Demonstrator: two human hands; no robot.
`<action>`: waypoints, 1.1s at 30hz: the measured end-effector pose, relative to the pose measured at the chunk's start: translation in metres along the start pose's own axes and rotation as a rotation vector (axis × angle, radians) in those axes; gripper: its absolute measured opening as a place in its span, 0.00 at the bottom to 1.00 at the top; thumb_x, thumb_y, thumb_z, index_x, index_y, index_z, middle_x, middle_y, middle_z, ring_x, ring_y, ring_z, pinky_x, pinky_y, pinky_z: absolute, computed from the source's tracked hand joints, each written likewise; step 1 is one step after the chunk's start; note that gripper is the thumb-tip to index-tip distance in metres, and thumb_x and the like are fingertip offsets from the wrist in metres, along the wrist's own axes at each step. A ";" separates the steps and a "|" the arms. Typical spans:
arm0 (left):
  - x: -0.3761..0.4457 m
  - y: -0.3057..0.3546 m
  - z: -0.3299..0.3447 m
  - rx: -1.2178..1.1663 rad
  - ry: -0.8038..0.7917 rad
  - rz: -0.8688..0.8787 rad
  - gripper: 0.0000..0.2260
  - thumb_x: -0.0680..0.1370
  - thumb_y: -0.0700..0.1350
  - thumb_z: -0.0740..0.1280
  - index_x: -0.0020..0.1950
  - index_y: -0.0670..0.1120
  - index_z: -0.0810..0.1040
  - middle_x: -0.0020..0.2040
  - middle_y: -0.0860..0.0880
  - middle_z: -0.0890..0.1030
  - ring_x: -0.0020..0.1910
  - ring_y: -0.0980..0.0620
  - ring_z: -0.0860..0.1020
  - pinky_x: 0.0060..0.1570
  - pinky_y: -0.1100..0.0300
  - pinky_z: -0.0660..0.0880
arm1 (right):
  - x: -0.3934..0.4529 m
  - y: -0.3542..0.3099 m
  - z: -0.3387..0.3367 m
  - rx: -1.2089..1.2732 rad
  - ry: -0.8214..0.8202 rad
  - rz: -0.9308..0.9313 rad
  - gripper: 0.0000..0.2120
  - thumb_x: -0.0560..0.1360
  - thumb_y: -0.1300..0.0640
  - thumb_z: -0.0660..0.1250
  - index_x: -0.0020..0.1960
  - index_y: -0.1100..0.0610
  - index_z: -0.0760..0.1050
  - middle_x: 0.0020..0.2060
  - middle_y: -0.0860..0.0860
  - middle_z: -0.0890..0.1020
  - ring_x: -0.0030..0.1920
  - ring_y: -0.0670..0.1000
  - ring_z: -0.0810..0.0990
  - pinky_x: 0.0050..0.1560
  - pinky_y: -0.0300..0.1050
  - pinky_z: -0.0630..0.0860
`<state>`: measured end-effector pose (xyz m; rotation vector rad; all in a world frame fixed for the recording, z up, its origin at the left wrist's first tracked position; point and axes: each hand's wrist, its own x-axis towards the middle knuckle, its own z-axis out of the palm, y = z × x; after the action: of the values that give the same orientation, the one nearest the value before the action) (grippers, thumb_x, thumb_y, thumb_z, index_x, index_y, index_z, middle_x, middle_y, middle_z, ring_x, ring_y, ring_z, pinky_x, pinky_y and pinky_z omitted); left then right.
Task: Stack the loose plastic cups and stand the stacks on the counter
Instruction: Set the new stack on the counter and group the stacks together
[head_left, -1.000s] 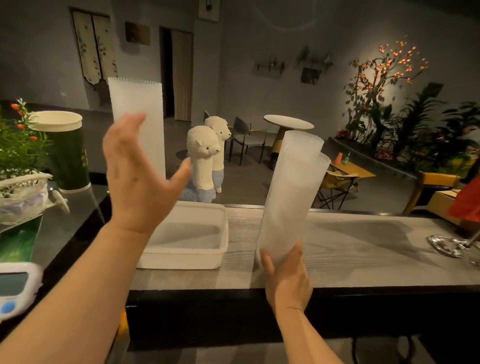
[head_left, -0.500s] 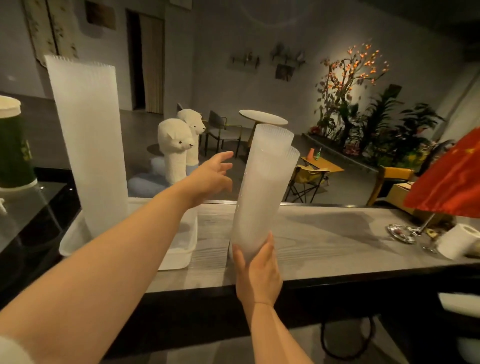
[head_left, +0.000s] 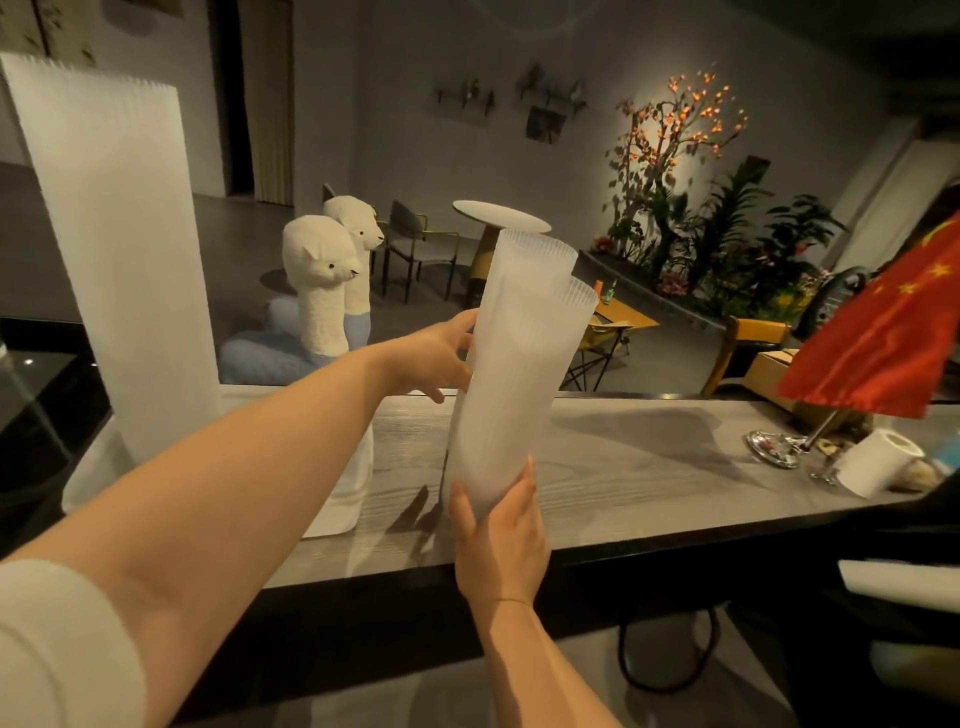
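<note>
1. The right hand (head_left: 498, 535) grips the bottom of two leaning cup stacks (head_left: 511, 374) over the counter (head_left: 649, 467), near its front edge.
2. The left hand (head_left: 431, 358), fingers spread and holding nothing, touches their upper side.
3. A tall stack (head_left: 117, 260) stands in the white tub (head_left: 348, 493) at the counter's left end.
4. Best steady both ends, tip the stacks upright, then set the base flat before letting go.

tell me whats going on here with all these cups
A person is stacking frosted translucent plastic cups at a grey wood-grain counter. The right hand grips the base of two leaning cup stacks, while the left hand reaches to their side. A taller white cup stack stands in a white plastic tub.
</note>
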<state>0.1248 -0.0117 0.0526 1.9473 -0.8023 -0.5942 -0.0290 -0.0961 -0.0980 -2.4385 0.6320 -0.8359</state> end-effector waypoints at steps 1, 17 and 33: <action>0.000 -0.001 0.000 0.018 -0.005 0.010 0.44 0.72 0.39 0.76 0.76 0.64 0.54 0.66 0.55 0.72 0.65 0.47 0.73 0.62 0.37 0.73 | 0.000 0.000 0.000 -0.001 0.002 0.003 0.44 0.71 0.28 0.56 0.77 0.53 0.48 0.67 0.51 0.72 0.62 0.51 0.75 0.58 0.48 0.75; -0.092 0.031 -0.041 0.034 0.684 0.201 0.38 0.69 0.47 0.79 0.73 0.54 0.62 0.58 0.56 0.74 0.57 0.52 0.78 0.60 0.47 0.76 | -0.001 -0.004 -0.002 -0.004 0.002 0.044 0.41 0.71 0.29 0.57 0.74 0.49 0.48 0.66 0.54 0.74 0.60 0.56 0.78 0.56 0.57 0.78; -0.173 -0.043 -0.007 0.358 1.190 -0.153 0.33 0.71 0.56 0.74 0.70 0.52 0.62 0.58 0.48 0.77 0.56 0.44 0.76 0.53 0.43 0.78 | 0.027 -0.063 -0.027 0.722 -0.120 0.110 0.32 0.72 0.49 0.73 0.67 0.52 0.57 0.49 0.41 0.74 0.46 0.40 0.78 0.39 0.33 0.75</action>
<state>0.0261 0.1351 0.0320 2.2105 0.0193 0.6734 -0.0109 -0.0703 -0.0316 -1.7645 0.3320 -0.7070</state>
